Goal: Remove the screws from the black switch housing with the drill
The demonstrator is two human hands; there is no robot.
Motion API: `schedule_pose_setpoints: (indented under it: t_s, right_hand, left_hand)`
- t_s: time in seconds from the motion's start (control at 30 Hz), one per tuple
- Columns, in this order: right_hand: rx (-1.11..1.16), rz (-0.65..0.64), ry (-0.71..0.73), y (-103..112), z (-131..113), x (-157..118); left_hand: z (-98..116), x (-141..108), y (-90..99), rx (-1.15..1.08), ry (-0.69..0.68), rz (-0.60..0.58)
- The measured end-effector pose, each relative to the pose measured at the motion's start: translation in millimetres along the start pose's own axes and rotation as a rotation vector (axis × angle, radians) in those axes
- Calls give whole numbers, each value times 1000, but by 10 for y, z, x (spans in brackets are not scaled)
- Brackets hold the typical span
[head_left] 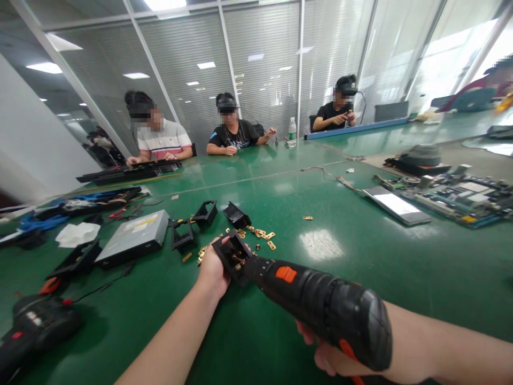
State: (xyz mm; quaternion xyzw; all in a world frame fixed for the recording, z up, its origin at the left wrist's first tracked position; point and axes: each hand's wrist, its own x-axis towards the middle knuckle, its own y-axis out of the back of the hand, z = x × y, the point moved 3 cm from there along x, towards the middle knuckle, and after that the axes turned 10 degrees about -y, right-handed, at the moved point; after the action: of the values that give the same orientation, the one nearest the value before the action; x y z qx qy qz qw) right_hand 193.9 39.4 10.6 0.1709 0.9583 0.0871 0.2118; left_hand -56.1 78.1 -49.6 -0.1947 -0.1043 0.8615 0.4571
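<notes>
My left hand (213, 267) is closed around a black plastic housing (228, 250), tilted with its opening toward me; brass-coloured parts show inside it. My right hand (332, 355) grips the handle of a black power drill with orange accents (312, 294). The drill's front end reaches the housing's opening, and its tip is hidden from me. Small brass plates (264, 235) lie loose on the green table just beyond the housing. Three similar black housings, one of them the open frame (182, 235), stand behind my left hand.
A silver disc drive (134, 235) lies to the left, with a second power drill (38, 326) nearer me. At the right are a phone-like slab (396, 205) and circuit boards (465, 195). Several people sit around the table; a water bottle (292, 132) stands at the far side.
</notes>
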Motion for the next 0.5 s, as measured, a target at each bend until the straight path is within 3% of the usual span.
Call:
schedule_pose_setpoints:
  t_s: [0.17, 0.5]
  right_hand:
    - [-32, 63, -49, 76, 40, -20]
    - [-18, 140, 149, 9, 32, -42]
  left_hand:
    - [4, 4, -13, 1, -14, -14]
    - [10, 0, -23, 3, -33, -7]
